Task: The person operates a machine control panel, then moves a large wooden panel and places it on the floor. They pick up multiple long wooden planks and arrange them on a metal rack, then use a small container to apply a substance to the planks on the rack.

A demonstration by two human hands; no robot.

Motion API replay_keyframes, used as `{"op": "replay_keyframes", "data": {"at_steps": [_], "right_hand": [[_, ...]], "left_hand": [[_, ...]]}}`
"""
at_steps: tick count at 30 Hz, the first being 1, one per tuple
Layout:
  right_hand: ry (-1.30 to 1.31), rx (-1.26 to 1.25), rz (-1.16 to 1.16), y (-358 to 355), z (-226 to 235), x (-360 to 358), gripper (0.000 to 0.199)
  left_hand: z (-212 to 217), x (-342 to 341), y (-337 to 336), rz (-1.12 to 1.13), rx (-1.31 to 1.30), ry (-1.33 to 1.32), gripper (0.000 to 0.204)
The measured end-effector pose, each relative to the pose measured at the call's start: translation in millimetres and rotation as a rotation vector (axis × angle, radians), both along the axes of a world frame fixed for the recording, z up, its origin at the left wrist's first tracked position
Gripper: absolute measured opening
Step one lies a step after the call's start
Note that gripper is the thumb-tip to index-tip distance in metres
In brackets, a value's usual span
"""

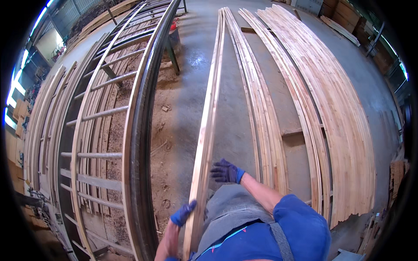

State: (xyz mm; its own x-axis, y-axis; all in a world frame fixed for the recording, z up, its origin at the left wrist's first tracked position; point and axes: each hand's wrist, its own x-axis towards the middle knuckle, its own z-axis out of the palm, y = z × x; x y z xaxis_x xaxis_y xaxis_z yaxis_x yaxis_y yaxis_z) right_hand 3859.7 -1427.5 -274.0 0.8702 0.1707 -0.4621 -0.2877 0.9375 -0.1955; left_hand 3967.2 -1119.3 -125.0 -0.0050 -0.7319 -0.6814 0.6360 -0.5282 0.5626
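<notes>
Long board [203,148] between metal rack [102,155] and other boards [339,130]; likely stiff, heavy. Best held by both sides. Touched by left hand [183,214], cannot tell how tightly; beside right hand [227,172], fingers apart.

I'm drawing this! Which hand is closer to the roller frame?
Left. The left hand is slightly right of the roller frame; the right hand is farther right, beyond the long lumber.

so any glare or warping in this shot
Head view: fisheye distortion bows the roller frame and wide board row, with black corners; head view: glare on the floor near top centre, blown-out openings far left; head view: the long board by the left hand looks clear.
</notes>
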Motion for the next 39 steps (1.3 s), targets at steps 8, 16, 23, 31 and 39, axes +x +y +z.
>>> {"op": "replay_keyframes", "data": {"at_steps": [8,16,23,31,39], "right_hand": [[-0.166,0.029,-0.352,-38.2,37.7,198.4,0.057],[0.234,-0.259,-0.389,-10.0,48.0,217.0,0.044],[0.538,-0.746,-0.370,23.8,17.1,273.1,0.061],[0.523,-0.942,-0.232,82.0,32.2,280.8,0.076],[0.235,-0.149,-0.080,-9.0,-9.7,270.7,0.069]], "left_hand": [[1.5,-42.0,225.1,-0.154,0.287,-0.840,0.034],[26.5,6.7,187.8,0.168,0.408,-0.188,0.045],[25.1,79.6,-13.3,-0.339,0.471,-1.502,0.116],[1.7,97.7,-11.6,-0.203,0.733,-1.521,0.105],[7.9,7.3,122.4,-0.420,0.825,-1.184,0.068]]}}
